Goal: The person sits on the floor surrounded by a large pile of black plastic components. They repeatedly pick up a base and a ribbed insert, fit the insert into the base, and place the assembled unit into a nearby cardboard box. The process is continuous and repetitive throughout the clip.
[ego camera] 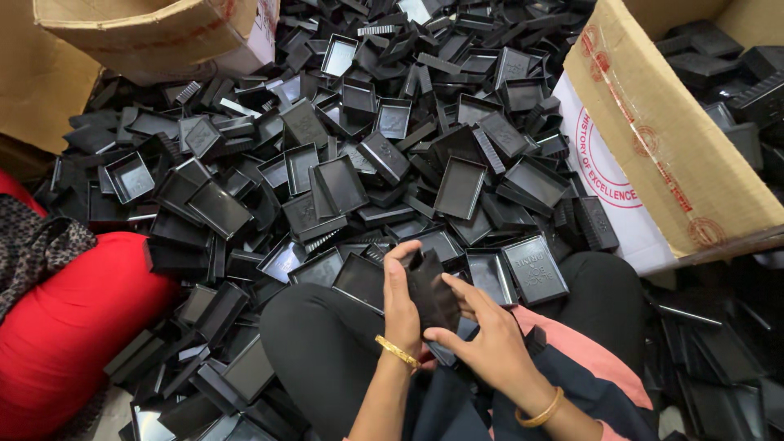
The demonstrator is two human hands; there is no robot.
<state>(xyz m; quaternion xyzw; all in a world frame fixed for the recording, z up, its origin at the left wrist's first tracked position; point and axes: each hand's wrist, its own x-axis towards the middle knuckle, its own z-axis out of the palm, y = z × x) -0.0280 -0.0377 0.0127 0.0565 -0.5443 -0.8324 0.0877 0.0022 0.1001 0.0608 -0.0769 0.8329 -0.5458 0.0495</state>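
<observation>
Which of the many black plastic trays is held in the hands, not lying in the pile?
The black tray above the lap: the left hand grips it and the right hand touches it. All other trays lie loose in the heap.

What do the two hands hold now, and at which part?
The left hand grips a black plastic tray piece by its left edge; the right hand touches its right side.

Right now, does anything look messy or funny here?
Yes. Black plastic trays lie heaped all over the floor, tilted every way, some upside down. The cardboard box leans on its side atop the pile.
</observation>
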